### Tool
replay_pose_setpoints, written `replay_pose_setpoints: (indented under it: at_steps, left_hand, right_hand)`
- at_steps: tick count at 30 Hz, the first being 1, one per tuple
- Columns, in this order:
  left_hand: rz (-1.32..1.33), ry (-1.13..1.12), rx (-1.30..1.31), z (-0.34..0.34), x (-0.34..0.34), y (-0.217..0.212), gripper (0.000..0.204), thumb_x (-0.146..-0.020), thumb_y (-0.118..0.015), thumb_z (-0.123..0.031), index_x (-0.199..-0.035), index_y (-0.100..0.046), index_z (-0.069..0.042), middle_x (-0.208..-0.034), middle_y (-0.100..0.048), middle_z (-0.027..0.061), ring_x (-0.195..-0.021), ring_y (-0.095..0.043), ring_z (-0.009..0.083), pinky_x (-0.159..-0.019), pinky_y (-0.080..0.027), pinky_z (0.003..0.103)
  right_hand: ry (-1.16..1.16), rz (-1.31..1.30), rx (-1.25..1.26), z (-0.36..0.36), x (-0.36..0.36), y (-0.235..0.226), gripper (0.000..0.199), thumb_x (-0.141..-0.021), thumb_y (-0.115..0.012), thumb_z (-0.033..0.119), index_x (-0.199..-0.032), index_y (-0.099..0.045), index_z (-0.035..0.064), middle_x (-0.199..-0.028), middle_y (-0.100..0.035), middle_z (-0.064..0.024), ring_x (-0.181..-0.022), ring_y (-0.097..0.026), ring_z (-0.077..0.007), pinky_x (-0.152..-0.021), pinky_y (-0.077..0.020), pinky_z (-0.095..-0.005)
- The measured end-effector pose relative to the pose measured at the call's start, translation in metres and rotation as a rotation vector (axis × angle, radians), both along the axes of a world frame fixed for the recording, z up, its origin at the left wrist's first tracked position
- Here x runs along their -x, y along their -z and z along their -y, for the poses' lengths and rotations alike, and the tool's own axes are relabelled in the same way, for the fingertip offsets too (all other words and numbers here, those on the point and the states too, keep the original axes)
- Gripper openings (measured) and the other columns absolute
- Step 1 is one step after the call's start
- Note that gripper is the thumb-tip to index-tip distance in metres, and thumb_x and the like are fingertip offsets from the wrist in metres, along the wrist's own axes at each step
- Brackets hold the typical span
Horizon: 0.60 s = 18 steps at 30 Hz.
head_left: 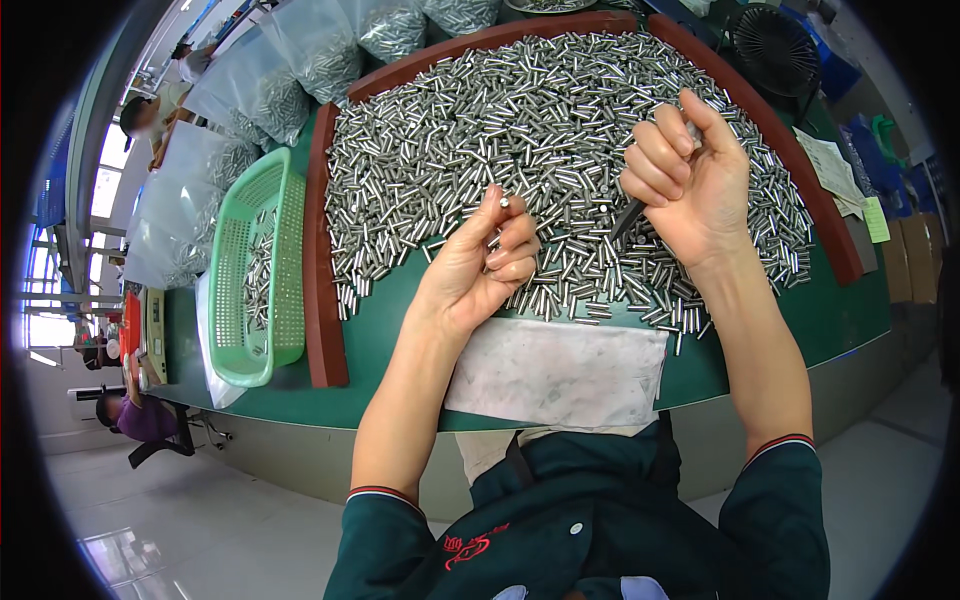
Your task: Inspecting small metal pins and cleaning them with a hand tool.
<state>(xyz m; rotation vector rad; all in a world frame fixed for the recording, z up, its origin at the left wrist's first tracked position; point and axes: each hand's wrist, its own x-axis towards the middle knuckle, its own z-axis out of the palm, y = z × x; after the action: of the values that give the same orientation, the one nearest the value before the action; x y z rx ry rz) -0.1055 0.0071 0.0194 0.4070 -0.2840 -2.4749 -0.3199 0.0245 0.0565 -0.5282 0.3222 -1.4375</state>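
A wide heap of short, shiny metal pins covers the green table before me. Above its near part, my left hand pinches one metal pin between thumb and index finger, its round end showing. The other fingers of that hand are curled. Farther right, my right hand is raised over the heap with its fingers bent toward the palm. A thin dark, flat tool sticks out below those fingers, pointing down to the left; its upper part is hidden in the grip.
Red-brown bars border the heap. Left stands a green perforated basket with some pins. Clear bags of pins line the far left. A stained white cloth lies at the near edge. A black fan and papers are right.
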Motion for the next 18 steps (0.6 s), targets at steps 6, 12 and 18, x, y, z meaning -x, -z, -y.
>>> replay_pose_setpoints:
  at_steps: [6,12,18]
  left_hand:
    - [0.023,-0.004,-0.007,-0.002,-0.002,-0.002,0.026,-0.093,-0.046,-0.032,-0.083,-0.047,-0.008,-0.062,-0.035,-0.0023,-0.049,-0.028,0.0051,-0.043,-0.025,0.018]
    - [0.934,-0.768,0.835,-0.006,-0.037,-0.048,0.018,-0.092,-0.049,-0.027,-0.087,-0.051,-0.010,-0.058,-0.037,-0.0054,-0.049,-0.029,0.0034,-0.042,-0.022,0.019]
    - [2.165,-1.129,1.449,0.001,-0.168,-0.075,0.014,-0.091,-0.049,-0.016,-0.093,-0.053,-0.002,-0.065,-0.051,0.0023,-0.056,-0.046,0.0084,-0.050,-0.037,0.023]
  right_hand:
    - [0.012,0.019,-0.030,0.000,-0.003,0.000,0.039,-0.091,-0.039,0.029,-0.056,-0.037,0.0124,-0.046,-0.026,0.0035,-0.040,-0.020,-0.0074,-0.038,-0.0185,-0.0228]
    - [0.035,0.001,-0.040,0.000,0.005,0.004,0.038,-0.090,-0.040,0.028,-0.055,-0.036,0.0130,-0.046,-0.026,0.0035,-0.040,-0.020,-0.0074,-0.038,-0.0188,-0.0226]
    - [-0.038,0.006,0.021,0.000,0.000,0.003,0.039,-0.093,-0.037,0.029,-0.058,-0.035,0.0119,-0.048,-0.025,0.0031,-0.041,-0.020,-0.0076,-0.040,-0.0187,-0.0233]
